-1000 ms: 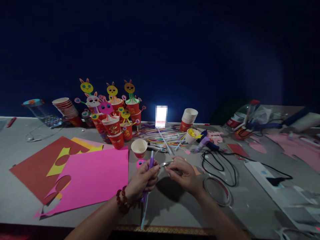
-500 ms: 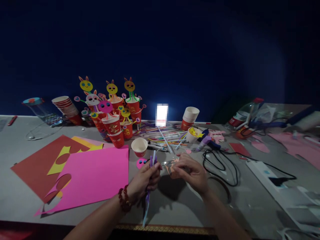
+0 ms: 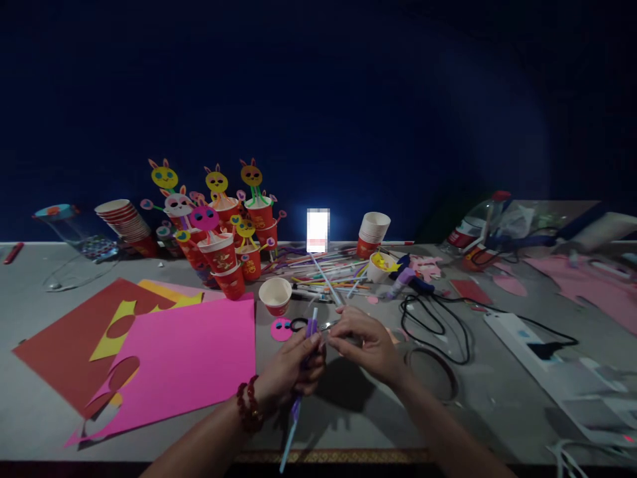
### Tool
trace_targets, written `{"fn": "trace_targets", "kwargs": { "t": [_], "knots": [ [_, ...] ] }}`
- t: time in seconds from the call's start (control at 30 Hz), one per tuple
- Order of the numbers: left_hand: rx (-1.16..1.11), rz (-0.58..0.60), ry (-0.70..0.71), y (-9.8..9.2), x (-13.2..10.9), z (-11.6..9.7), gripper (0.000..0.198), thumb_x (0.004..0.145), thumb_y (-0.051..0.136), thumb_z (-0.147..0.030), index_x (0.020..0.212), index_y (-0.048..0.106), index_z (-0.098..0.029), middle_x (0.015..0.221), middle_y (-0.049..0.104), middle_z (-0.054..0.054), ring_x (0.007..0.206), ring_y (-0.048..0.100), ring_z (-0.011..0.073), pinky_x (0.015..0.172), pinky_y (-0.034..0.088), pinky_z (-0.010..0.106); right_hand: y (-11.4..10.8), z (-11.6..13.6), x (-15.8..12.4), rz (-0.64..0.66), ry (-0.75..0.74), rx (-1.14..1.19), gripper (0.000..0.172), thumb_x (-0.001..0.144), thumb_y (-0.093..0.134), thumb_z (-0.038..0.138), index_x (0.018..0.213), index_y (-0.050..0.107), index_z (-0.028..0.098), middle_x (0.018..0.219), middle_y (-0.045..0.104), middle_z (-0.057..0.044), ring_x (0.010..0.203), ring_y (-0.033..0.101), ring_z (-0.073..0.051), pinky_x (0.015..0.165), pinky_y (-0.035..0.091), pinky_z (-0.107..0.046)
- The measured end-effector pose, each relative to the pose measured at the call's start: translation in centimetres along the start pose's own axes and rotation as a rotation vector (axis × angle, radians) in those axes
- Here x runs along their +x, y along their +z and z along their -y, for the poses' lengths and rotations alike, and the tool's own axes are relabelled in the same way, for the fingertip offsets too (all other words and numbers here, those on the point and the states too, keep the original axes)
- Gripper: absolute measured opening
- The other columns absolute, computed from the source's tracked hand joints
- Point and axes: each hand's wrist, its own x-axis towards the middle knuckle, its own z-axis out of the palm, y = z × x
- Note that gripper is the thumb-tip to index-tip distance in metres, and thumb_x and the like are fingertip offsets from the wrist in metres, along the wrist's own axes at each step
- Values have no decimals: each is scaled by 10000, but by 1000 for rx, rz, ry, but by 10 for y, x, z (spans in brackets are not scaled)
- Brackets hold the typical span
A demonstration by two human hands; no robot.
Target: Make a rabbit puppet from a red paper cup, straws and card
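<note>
My left hand [image 3: 297, 364] is closed around a thin bundle of purple and pale drinking straws [image 3: 290, 435]. They run up past the thumb and down toward the table's front edge. Close beside the straws, my right hand [image 3: 367, 344] has its fingers pinched together; whatever lies between them is too small to make out. Behind the hands lie scissors, partly hidden, with a dark handle loop [image 3: 298, 324] left of the straws. A pink paper face [image 3: 281, 329] with blue eyes lies next to that loop. An upright paper cup [image 3: 275, 296] stands just beyond it.
Decorated red cups [image 3: 229, 279] with paper bunny heads stand at the back left. Pink card [image 3: 199, 358] and brown card [image 3: 64, 332] cover the left. Pens and straws lie behind the hands. Right are a black cable [image 3: 465, 352], a tape roll [image 3: 450, 378] and a power strip [image 3: 522, 358].
My right hand has moved left, closer to the left hand and the straws. The straws are tilted a little more, and the scissors' handle loop now shows. The view has shifted slightly.
</note>
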Motion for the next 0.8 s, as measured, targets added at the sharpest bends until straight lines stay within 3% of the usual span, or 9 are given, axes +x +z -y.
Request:
{"fn": "trace_targets", "kwargs": {
  "t": [0.23, 0.57, 0.8],
  "knots": [
    [55, -33, 7, 2, 0, 2, 365, 811, 644, -530, 873, 497, -202, 579, 308, -105, 389, 177, 20, 333, 123, 113, 5, 13, 7, 19, 71, -108, 224, 873, 660, 306, 666, 670, 220, 667, 671, 0, 719, 585, -173, 871, 429, -360],
    [53, -42, -10, -1, 0, 2, 376, 803, 636, -539, 846, 492, -195, 580, 349, -101, 380, 185, 18, 334, 125, 121, 11, 18, 13, 26, 75, -292, 259, 887, 651, 316, 647, 653, 220, 654, 658, 1, 699, 582, -171, 713, 395, -307],
    [41, -11, -18, -1, 0, 2, 386, 792, 648, -538, 845, 498, -187, 572, 356, -101, 379, 197, 17, 325, 125, 119, 11, 16, 16, 40, 84, -336, 239, 888, 658, 331, 679, 653, 214, 672, 661, 1, 713, 593, -168, 691, 392, -290]
  ]
}}
